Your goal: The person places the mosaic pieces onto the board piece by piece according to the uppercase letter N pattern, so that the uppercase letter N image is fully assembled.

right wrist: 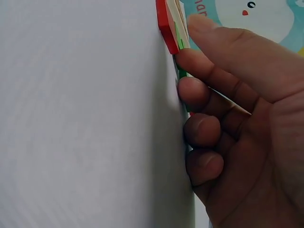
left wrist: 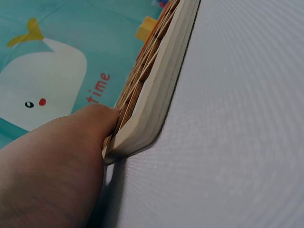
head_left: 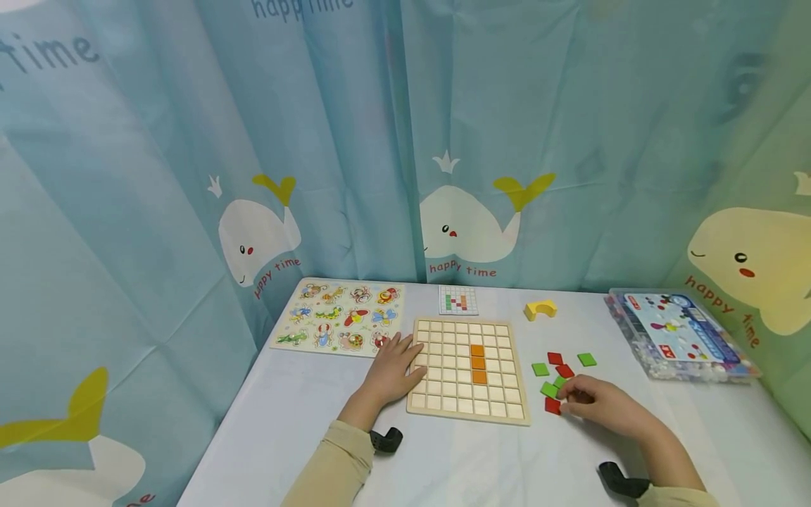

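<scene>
My left hand (head_left: 391, 370) rests on the left edge of a wooden grid board (head_left: 465, 406), fingers spread; in the left wrist view its thumb (left wrist: 90, 124) lies on the rim near a corner. Three orange tiles (head_left: 478, 363) fill a short column of the board. To the board's right, my right hand (head_left: 598, 403) is low over loose tiles, its fingers loosely bent. By its fingertips is a red tile (head_left: 552, 405), also in the right wrist view (right wrist: 167, 26); thumb and forefinger are apart there. A green tile (head_left: 560, 381) is partly hidden by the hand.
Other red tiles (head_left: 554, 358) and green tiles (head_left: 586, 359) lie nearby. Behind the board is a pattern card (head_left: 458, 301); an insect picture board (head_left: 329, 317) lies left. A yellow arch block (head_left: 541, 310) and a clear plastic case (head_left: 684, 334) stand at the back right, before a curtain.
</scene>
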Demonstrator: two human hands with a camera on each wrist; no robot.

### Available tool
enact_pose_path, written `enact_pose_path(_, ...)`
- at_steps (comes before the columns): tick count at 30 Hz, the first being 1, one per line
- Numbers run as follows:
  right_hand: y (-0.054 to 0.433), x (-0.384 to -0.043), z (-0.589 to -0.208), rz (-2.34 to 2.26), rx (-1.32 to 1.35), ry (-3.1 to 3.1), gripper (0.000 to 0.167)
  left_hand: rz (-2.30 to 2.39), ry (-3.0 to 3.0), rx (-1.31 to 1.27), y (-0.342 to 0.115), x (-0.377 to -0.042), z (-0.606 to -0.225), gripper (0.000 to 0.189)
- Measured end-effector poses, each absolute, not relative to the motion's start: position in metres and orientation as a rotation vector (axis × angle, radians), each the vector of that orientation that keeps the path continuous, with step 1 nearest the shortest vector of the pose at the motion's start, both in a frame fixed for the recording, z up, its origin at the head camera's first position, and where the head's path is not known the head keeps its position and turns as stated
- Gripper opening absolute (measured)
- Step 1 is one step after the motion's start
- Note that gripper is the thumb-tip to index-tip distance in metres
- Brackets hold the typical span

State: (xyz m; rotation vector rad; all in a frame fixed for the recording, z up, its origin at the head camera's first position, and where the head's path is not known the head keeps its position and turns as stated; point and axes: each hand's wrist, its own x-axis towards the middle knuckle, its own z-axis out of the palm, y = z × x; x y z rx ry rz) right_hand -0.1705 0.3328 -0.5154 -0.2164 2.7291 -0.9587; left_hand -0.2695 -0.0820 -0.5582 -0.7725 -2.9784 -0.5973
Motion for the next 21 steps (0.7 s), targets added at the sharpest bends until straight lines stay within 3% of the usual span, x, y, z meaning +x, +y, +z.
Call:
enact_pose_path(9,0.3268,-0.1719,-0.5191,-0.886,-0.194,2.756,0.036,-0.579,-2.99,-0.769,-0.0814,-0.2701,-0.5591,0.059)
enact_pose_path(21,0.3268,-0.1718,-0.5205,-0.921,-0.208,2.74,0.027,-0.578,-2.97,-0.772,-0.0822,-0.2707,-0.5597,0.058)
